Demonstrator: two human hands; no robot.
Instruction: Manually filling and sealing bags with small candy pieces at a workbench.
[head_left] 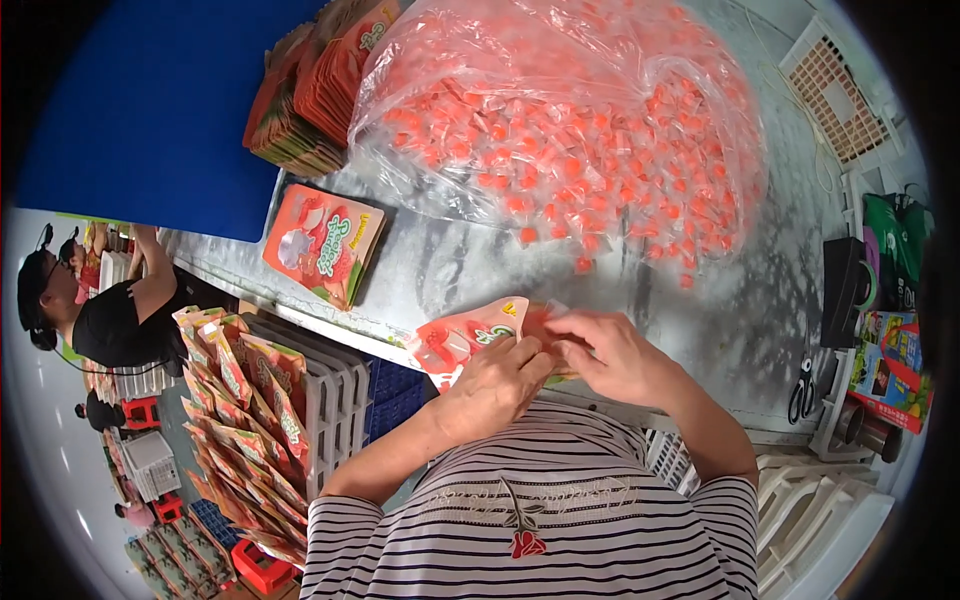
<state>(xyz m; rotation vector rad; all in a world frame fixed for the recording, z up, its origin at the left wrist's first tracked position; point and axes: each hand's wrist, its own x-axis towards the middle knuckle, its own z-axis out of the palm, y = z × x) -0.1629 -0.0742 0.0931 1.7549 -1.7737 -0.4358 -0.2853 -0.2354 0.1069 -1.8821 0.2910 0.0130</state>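
At the table's near edge, my left hand [498, 388] pinches a red and pink printed pouch [447, 340], fingers closed along its middle. My right hand [612, 355] is curled at the pouch's right end with its fingers bent onto it; the fingertips are partly hidden and slightly blurred. Beyond the hands lies a large clear plastic bag [560, 60], spread open over a heap of small wrapped red candies [600, 180]. A few candies have come past the bag's near edge. A short stack of the same pouches [325, 243] lies flat to the left of the bag.
Taller pouch stacks [320, 90] stand at the back left beside a blue board [150, 110]. Filled pouches [250, 410] fill a crate at the left. Scissors [802, 390], a black box [843, 290] and a white basket [838, 100] line the right side. A co-worker [125, 320] is far left.
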